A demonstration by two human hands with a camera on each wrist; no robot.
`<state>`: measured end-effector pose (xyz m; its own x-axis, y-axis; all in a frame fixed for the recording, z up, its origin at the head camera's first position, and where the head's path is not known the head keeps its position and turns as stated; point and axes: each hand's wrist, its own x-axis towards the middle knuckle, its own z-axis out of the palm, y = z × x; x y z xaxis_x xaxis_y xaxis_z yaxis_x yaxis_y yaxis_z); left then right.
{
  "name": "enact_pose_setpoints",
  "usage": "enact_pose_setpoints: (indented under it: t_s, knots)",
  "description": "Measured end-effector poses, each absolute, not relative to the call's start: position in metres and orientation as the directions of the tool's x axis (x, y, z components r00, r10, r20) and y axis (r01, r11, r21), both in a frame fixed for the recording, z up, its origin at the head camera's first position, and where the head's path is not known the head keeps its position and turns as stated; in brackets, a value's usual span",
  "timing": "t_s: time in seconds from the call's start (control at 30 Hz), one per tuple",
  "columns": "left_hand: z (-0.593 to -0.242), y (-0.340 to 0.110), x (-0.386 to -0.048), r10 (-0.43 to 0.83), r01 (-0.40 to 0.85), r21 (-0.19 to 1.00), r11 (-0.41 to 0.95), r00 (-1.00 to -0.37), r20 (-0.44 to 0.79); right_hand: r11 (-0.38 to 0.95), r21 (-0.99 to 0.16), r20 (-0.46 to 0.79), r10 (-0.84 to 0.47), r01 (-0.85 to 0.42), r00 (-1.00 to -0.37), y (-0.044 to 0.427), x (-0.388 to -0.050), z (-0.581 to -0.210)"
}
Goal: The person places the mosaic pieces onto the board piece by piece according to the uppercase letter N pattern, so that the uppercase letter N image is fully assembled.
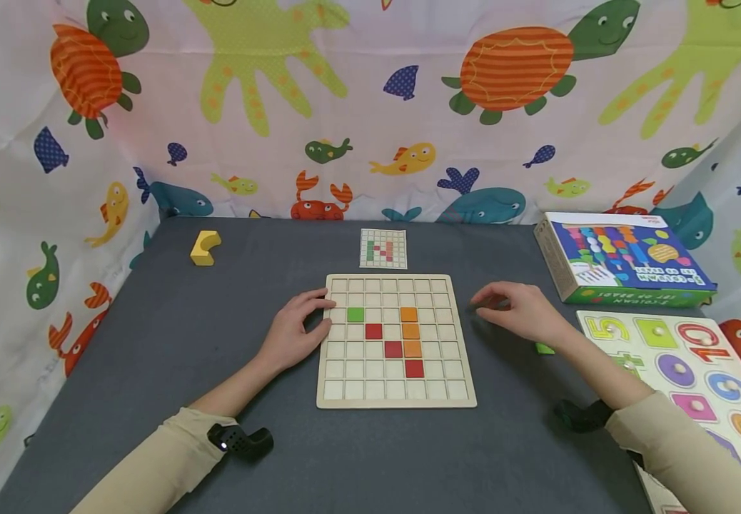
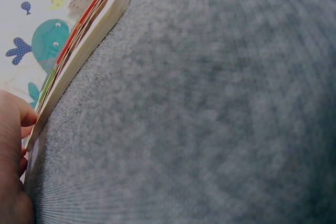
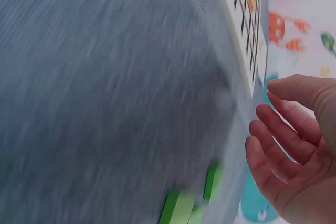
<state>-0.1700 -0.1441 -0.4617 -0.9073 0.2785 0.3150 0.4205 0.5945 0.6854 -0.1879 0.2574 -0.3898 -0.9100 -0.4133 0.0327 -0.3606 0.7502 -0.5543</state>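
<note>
A wooden grid board [image 1: 397, 402] lies flat on the dark table. One green tile [image 1: 355, 315] sits toward its left side. Three red tiles [image 1: 393, 349] form a diagonal, and three orange tiles [image 1: 411, 331] make a column. My left hand [image 1: 290, 332] rests at the board's left edge, fingertips and thumb touching the rim. Right of the board, my right hand [image 1: 517, 310] is raised with loosely bent fingers and nothing between them. Loose green tiles [image 3: 178, 208] lie near it in the right wrist view; the forearm partly hides them in the head view.
Behind the board lies a printed pattern card [image 1: 370, 234]. A yellow arch block [image 1: 203, 250] stands at the back left. On the right are a game box [image 1: 634, 260] and a number puzzle board [image 1: 659, 360], partly under the right arm. Patterned cloth [image 1: 358, 86] encloses the table.
</note>
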Motion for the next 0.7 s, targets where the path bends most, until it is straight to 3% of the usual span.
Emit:
enact_pose_setpoints:
  t_s: [0.3,0.7]
  knots:
    - [-0.462,-0.145,-0.170,0.275,0.414,0.693,0.591,-0.910,0.310,0.815,-0.469,0.034,-0.367,-0.339,-0.930,0.301,-0.184,-0.387]
    - [-0.462,-0.145,-0.170,0.280,0.420,0.689,0.590,-0.908,0.312,0.825,-0.458,-0.038,-0.391,-0.332,-0.920,0.316,-0.183,-0.392]
